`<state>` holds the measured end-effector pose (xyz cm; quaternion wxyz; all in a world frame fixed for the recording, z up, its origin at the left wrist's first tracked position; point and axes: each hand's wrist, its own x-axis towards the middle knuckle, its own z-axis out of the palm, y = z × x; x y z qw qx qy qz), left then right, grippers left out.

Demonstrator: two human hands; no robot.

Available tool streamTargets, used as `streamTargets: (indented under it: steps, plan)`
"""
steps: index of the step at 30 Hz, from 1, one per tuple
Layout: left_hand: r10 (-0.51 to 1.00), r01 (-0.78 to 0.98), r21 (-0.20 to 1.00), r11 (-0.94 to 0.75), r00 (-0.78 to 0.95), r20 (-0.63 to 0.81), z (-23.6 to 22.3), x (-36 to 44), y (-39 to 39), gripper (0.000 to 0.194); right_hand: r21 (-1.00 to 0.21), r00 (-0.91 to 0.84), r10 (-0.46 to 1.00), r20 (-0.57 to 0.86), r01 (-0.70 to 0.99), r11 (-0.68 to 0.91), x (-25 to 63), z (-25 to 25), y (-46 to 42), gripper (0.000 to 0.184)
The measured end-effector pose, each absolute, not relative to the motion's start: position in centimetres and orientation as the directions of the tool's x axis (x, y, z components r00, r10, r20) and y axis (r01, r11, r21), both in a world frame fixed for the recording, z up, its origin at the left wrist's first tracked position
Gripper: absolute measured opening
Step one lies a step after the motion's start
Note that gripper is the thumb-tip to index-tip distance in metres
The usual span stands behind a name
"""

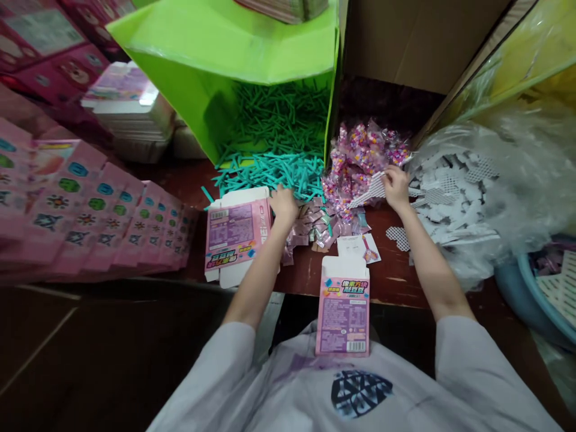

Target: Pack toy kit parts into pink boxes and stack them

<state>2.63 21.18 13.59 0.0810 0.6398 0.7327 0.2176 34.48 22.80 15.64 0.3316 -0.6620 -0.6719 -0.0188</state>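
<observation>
Green bin (202, 78) spills teal sticks (274, 171) just ahead of you. Your left hand (283, 204) rests on them beside the flat pink box (236, 231), grip unclear. Your right hand (396, 187) pinches a white mesh sheet (371, 191).

a row of pink printed cartons (90, 222) lies fanned out at the far left, with a stack of flat box blanks (130, 111) behind it. a blue basin (526, 294) sits at the right edge, and a brown cardboard wall (423, 42) stands at the back.
</observation>
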Motion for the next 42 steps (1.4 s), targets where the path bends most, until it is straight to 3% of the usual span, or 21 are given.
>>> streamTargets:
  steps: [4,7,10,13,16,19,23,26,28,31,33,36,39,42]
  plan:
    - [0.965,0.896,0.439,0.064,-0.168,0.201,12.3,-0.1,23.8,0.020,-0.449,0.219,0.667,0.712,0.873,0.193,36.0,16.6,19.4,0.032]
    - [0.968,0.878,0.478,-0.020,-0.103,0.229,11.9,-1.6,24.5,0.020,-0.512,0.364,0.452,0.814,0.817,0.264,36.9,17.9,16.1,0.034]
    - [0.951,0.852,0.518,-0.079,-0.091,0.295,12.9,-2.4,23.9,0.029,-0.587,0.496,0.325,0.805,0.747,0.312,37.4,18.9,13.2,0.034]
    - [0.905,0.832,0.530,-0.161,-0.089,0.415,14.5,-1.4,20.3,0.031,-0.646,0.577,0.291,0.763,0.697,0.311,37.5,19.1,10.8,0.033]
    - [0.873,0.753,0.530,-0.390,0.120,0.472,15.3,1.6,14.3,0.025,-0.701,0.648,0.269,0.712,0.641,0.313,37.0,18.9,8.9,0.027]
    - [0.869,0.655,0.571,-0.495,0.392,0.303,14.3,5.0,9.2,0.021,-0.755,0.700,0.316,0.640,0.499,0.425,35.6,18.7,7.6,0.024]
    - [0.825,0.593,0.655,-0.468,0.560,0.083,12.2,7.3,6.6,0.016,-0.837,0.672,0.531,0.515,0.263,0.479,33.1,17.9,6.8,0.026]
    - [0.718,0.334,0.821,-0.463,0.685,0.126,11.7,7.5,6.1,0.051,-0.942,0.549,0.791,0.269,-0.021,0.335,30.7,16.2,6.4,0.027]
    - [0.746,0.081,0.932,-0.353,0.626,0.228,11.7,7.6,5.7,0.061,-0.968,0.390,0.918,0.077,-0.191,0.162,28.8,14.7,6.0,0.027]
    - [0.916,-0.133,0.969,-0.209,0.319,0.242,11.3,7.9,5.3,0.047,-0.943,0.211,0.974,-0.089,-0.332,-0.014,26.2,12.6,5.3,0.026]
    - [0.970,-0.108,0.979,-0.175,0.152,0.190,10.7,7.9,5.2,0.032,-0.912,0.181,0.971,-0.157,-0.404,-0.072,25.0,11.5,5.0,0.026]
    - [0.991,-0.014,0.996,-0.085,0.104,0.086,9.5,7.1,5.2,0.024,-0.883,0.270,0.927,-0.262,-0.454,-0.117,24.9,10.1,4.9,0.030]
    - [0.992,-0.106,0.989,0.103,0.088,-0.093,8.9,5.9,5.2,0.030,-0.940,0.543,0.813,-0.210,-0.341,-0.015,26.3,8.8,5.1,0.030]
    - [0.968,-0.299,0.923,0.244,0.010,-0.252,9.0,4.9,4.9,0.040,-0.989,0.696,0.718,0.035,-0.078,0.124,28.2,8.5,4.5,0.023]
